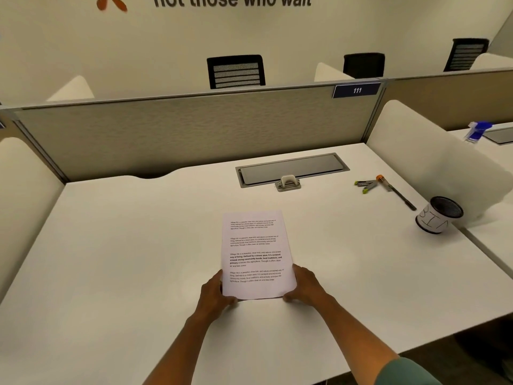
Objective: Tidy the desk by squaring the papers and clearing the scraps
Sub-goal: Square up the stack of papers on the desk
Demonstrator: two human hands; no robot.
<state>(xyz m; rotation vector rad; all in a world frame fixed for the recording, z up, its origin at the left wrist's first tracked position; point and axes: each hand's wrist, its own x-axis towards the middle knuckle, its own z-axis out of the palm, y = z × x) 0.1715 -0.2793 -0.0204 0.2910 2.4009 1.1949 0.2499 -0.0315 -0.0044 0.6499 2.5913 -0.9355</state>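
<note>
A stack of white printed papers [255,254] lies in the middle of the white desk [125,245], its edges lined up. My left hand [215,291] grips the stack's near left corner, thumb at the bottom edge. My right hand [304,286] grips the near right corner in the same way. A black mesh cup labelled "BIN" [438,216] stands at the desk's right edge. I see no loose scraps on the desk.
A stapler with green tips [366,184] and a pen with an orange cap [395,191] lie at the right. A grey cable hatch [291,169] with a small punch [288,183] sits at the back. Partition panels enclose three sides. A blue spray bottle [477,130] stands on the neighbouring desk.
</note>
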